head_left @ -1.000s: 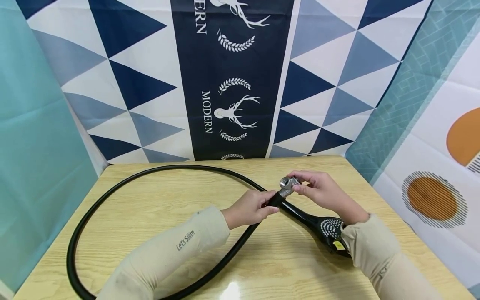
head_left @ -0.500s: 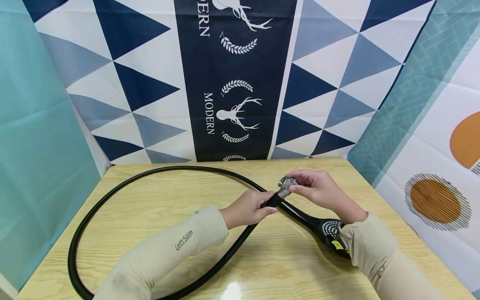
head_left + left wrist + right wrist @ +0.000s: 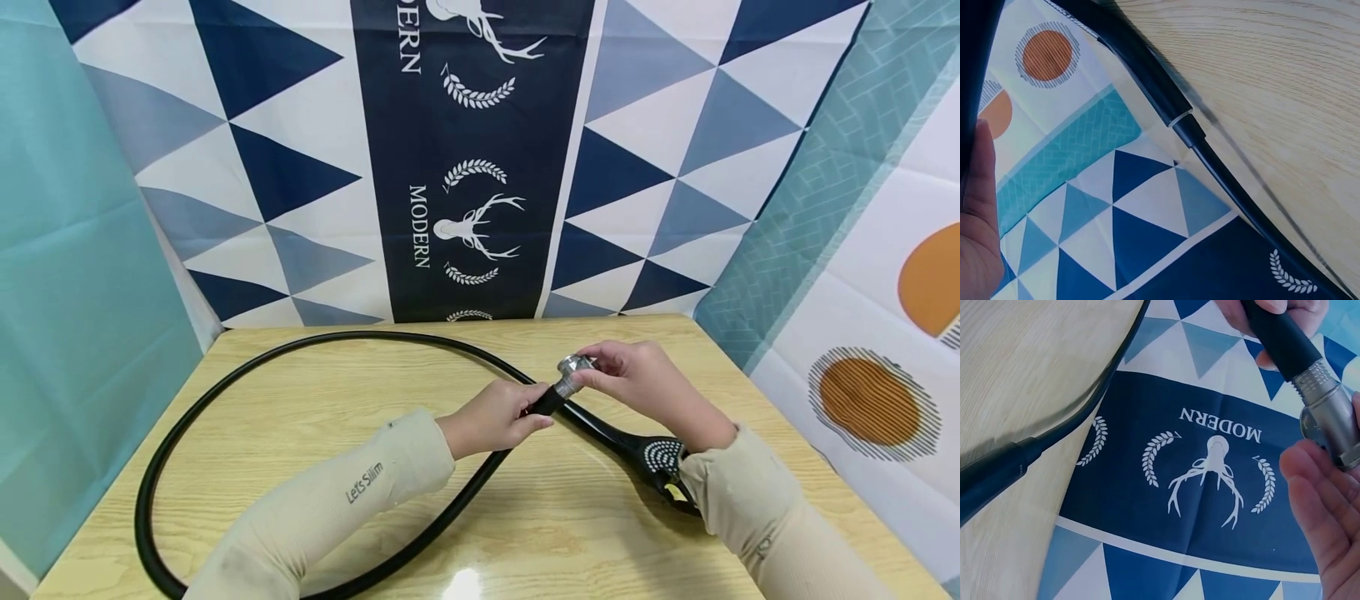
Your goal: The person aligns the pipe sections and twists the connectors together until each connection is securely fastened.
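Note:
My left hand (image 3: 491, 417) grips the black collar (image 3: 550, 402) at one end of a black shower hose (image 3: 375, 335). My right hand (image 3: 637, 379) holds a silver metal fitting (image 3: 572, 372) between thumb and fingers. In the right wrist view the fitting (image 3: 1334, 415) meets the collar (image 3: 1286, 340), with screw threads showing where they join. A round opening sits on the fitting's side. The hose's other end joins a black handheld shower head (image 3: 651, 457), lying on the table with its nozzle face up. Part of the shower head is hidden behind my right sleeve.
The hose makes a wide loop over the wooden table (image 3: 322, 408), running off the near edge of view at left. Patterned cloth (image 3: 465, 108) hangs behind the table, with more cloth (image 3: 82, 275) at the left and right.
The metal fitting has turned in my right fingers, so its round opening no longer faces the head camera. The left hand stays on the collar, and the view has shifted slightly.

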Action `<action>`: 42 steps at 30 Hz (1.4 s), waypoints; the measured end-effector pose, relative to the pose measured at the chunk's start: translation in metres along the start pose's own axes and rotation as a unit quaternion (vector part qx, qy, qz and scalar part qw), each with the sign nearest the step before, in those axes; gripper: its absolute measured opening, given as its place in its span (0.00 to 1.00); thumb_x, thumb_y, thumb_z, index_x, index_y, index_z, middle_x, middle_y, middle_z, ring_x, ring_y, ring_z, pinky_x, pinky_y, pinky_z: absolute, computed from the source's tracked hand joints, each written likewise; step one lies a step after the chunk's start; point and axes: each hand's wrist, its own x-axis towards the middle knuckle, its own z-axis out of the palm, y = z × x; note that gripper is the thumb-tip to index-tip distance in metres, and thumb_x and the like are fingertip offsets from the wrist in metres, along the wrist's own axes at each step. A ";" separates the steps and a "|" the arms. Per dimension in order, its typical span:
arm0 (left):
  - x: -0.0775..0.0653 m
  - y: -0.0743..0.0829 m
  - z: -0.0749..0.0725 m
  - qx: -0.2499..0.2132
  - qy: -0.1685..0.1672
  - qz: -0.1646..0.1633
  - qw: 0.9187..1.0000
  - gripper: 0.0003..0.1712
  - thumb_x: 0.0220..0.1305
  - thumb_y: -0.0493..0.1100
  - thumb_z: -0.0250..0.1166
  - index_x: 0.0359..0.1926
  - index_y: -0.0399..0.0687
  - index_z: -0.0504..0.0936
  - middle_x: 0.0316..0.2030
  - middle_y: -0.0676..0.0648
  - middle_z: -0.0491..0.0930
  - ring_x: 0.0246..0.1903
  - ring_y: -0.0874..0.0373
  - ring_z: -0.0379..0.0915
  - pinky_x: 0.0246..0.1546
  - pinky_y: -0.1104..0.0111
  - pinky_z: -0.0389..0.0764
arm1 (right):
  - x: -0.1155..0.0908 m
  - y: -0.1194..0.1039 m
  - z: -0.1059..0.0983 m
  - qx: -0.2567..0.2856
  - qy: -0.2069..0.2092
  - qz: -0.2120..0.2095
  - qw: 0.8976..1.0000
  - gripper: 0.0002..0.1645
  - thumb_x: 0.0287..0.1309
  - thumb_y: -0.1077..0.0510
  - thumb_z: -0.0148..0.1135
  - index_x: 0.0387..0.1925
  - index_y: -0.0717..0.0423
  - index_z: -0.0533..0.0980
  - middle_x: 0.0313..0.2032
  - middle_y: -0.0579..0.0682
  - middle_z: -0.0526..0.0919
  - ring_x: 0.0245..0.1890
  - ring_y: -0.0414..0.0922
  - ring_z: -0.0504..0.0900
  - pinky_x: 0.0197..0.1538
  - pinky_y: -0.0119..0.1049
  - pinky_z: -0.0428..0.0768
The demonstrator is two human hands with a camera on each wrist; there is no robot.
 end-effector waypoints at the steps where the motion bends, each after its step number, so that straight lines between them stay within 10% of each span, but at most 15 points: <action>1: 0.000 0.000 0.000 0.001 -0.001 -0.003 1.000 0.07 0.64 0.36 0.64 0.40 0.37 0.75 0.18 0.54 0.68 0.16 0.68 0.61 0.19 0.80 0.62 | 0.000 -0.001 0.000 -0.009 -0.004 0.002 1.000 0.13 0.50 0.63 0.71 0.39 0.64 0.81 0.20 0.39 0.75 0.18 0.32 0.65 0.23 0.31 0.68; 11: -0.003 -0.001 -0.001 -0.008 -0.020 -0.010 1.000 0.08 0.64 0.37 0.63 0.40 0.36 0.75 0.17 0.54 0.68 0.17 0.67 0.62 0.19 0.80 0.63 | 0.000 -0.010 -0.017 -0.061 -0.155 -0.036 0.985 0.22 0.62 0.69 0.57 0.57 0.73 0.69 0.32 0.51 0.83 0.22 0.36 0.70 0.30 0.36 0.73; 26: -0.007 0.000 0.001 -0.048 0.002 0.041 0.998 0.07 0.62 0.35 0.64 0.40 0.37 0.75 0.20 0.52 0.72 0.18 0.69 0.63 0.22 0.81 0.65 | 0.003 -0.007 -0.025 -0.004 -0.144 -0.063 0.988 0.21 0.52 0.67 0.68 0.50 0.67 0.76 0.31 0.47 0.84 0.26 0.34 0.77 0.29 0.33 0.75; 34: -0.007 -0.001 -0.003 -0.036 0.029 0.084 0.995 0.09 0.61 0.34 0.65 0.39 0.36 0.75 0.21 0.51 0.73 0.19 0.68 0.64 0.22 0.82 0.65 | 0.005 0.000 -0.022 0.020 -0.063 -0.182 0.981 0.30 0.37 0.72 0.73 0.49 0.63 0.79 0.49 0.58 0.82 0.52 0.43 0.79 0.51 0.27 0.74; 42: -0.009 -0.004 -0.002 -0.036 0.027 0.081 0.996 0.13 0.59 0.34 0.66 0.45 0.33 0.77 0.23 0.49 0.75 0.18 0.70 0.64 0.22 0.83 0.66 | 0.006 0.003 -0.016 0.046 -0.056 -0.190 0.979 0.26 0.38 0.71 0.74 0.45 0.65 0.81 0.40 0.54 0.86 0.41 0.40 0.84 0.40 0.24 0.76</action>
